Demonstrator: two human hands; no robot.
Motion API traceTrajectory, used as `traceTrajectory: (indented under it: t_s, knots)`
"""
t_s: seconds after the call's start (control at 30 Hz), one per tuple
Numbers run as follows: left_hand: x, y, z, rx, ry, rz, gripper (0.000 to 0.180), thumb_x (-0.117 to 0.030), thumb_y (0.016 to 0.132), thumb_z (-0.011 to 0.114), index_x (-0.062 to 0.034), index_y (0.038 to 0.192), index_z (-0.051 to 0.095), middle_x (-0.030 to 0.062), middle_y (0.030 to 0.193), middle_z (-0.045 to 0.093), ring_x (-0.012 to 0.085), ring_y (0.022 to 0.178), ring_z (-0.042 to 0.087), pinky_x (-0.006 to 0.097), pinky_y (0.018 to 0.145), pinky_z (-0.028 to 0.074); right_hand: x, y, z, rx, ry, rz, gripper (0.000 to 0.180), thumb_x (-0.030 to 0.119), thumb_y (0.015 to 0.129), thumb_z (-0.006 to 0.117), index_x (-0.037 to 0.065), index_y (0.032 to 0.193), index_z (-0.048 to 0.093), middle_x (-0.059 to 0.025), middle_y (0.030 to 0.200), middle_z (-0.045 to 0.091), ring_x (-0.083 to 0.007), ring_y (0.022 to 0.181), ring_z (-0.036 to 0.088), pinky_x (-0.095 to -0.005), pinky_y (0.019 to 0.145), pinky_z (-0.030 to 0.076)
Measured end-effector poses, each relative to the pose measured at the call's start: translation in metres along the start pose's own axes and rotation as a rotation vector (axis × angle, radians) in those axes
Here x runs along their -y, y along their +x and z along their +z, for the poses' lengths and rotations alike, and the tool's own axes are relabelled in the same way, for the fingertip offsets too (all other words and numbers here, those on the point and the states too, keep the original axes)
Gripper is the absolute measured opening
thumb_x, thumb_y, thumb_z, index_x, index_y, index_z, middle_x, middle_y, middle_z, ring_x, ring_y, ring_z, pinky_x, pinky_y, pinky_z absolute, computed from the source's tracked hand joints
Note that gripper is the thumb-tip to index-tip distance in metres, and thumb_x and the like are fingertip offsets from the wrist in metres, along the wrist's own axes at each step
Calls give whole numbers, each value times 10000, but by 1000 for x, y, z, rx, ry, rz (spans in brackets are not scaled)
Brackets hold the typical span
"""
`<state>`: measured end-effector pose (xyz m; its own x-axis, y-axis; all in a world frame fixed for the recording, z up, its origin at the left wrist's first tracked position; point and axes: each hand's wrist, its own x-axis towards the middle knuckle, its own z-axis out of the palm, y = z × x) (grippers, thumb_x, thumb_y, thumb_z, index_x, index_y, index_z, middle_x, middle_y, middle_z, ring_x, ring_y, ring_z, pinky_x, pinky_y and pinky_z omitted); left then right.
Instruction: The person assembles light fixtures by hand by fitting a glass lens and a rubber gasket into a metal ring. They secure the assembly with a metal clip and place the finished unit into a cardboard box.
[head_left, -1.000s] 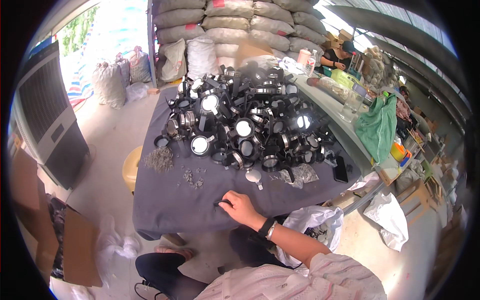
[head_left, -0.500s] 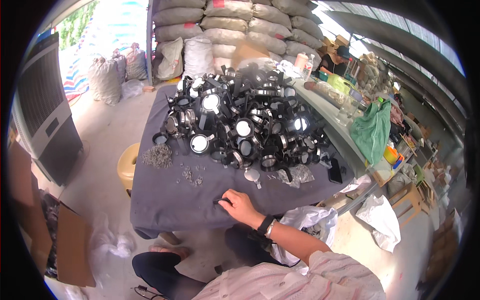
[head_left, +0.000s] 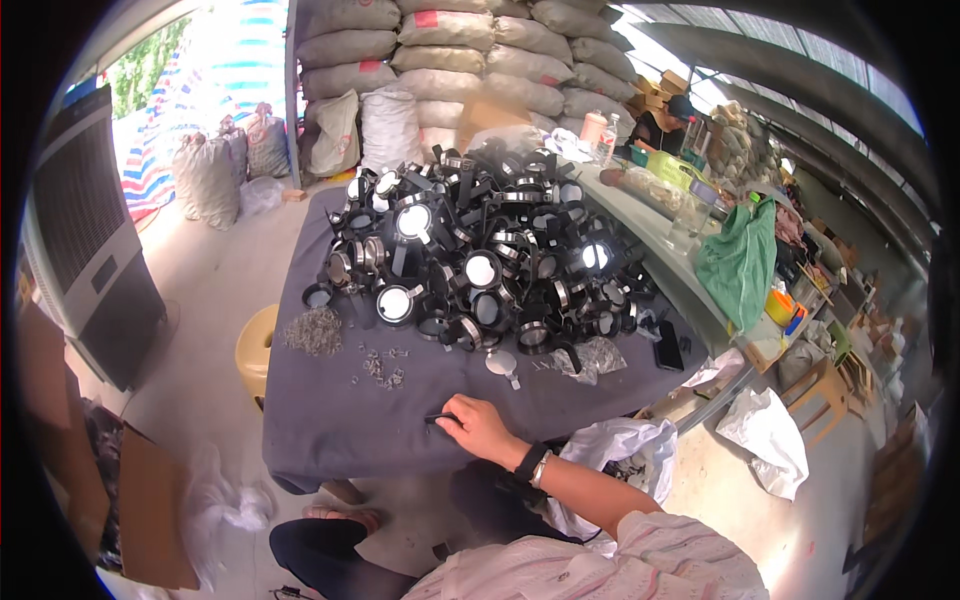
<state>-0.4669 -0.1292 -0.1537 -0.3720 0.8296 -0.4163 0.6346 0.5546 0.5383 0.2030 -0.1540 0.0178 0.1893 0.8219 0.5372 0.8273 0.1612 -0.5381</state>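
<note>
Taking the right hand (head_left: 475, 425) as centre of the clock: at ten o'clock, far off, a tall air cooler (head_left: 80, 180). Between eight and nine, an open cardboard box (head_left: 158, 500). Between nine and ten, a yellow stool (head_left: 258, 350). Again at ten, on the dark cloth (head_left: 340, 430), a tangled heap of thin metal pieces (head_left: 313, 332), then scattered small parts (head_left: 383, 372), nearer. At nine, a small black piece (head_left: 437, 418), grasped between thumb and fingers of the right hand, near the front edge of the cloth. At twelve, a big pile of black round parts (head_left: 480, 268) with shiny rims. At one, a round metal disc (head_left: 502, 364) lying apart. At two, a clear plastic bag (head_left: 597, 358); slightly lower and farther, a dark phone (head_left: 668, 345). Left hand: out of view, impossible to tell its state.
</note>
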Motion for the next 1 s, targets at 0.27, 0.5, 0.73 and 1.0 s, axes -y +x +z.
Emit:
traceTrajectory:
  t_s: [0.27, 0.5, 0.73, 1.0]
  knots:
    - [-7, -9, -14, 52, 103, -18, 481, -435, 785, 626, -137, 1161, 594, 172, 1181, 572, 259, 1104, 541, 345, 969, 341, -3, -1, 2, 7, -40, -48, 184, 160, 828, 660, 21, 836, 540, -109, 773, 563, -313, 685, 579, -396, 602, 454]
    - [-21, -18, -34, 76, 194, -25, 515, -469, 785, 621, -142, 1181, 588, 175, 1209, 564, 255, 1131, 530, 346, 996, 321, -2, -1, 0, 19, -20, -51, 182, 153, 835, 643, 28, 829, 511, -116, 783, 544, -332, 707, 570, -423, 619, 455]
    - [-37, -30, -56, 104, 300, -32, 548, -502, 785, 615, -147, 1202, 582, 177, 1237, 555, 251, 1159, 518, 347, 1024, 301, -1, 0, -5, 21, -11, -59, 182, 161, 839, 630, 35, 826, 500, -113, 782, 534, -322, 730, 566, -417, 641, 459]
    - [-46, -51, -77, 130, 386, -58, 587, -540, 786, 608, -152, 1225, 575, 180, 1268, 545, 247, 1190, 505, 349, 1055, 279, -5, 1, -3, 33, -6, -77, 199, 180, 853, 624, 35, 815, 493, -115, 785, 533, -313, 743, 570, -416, 653, 459]
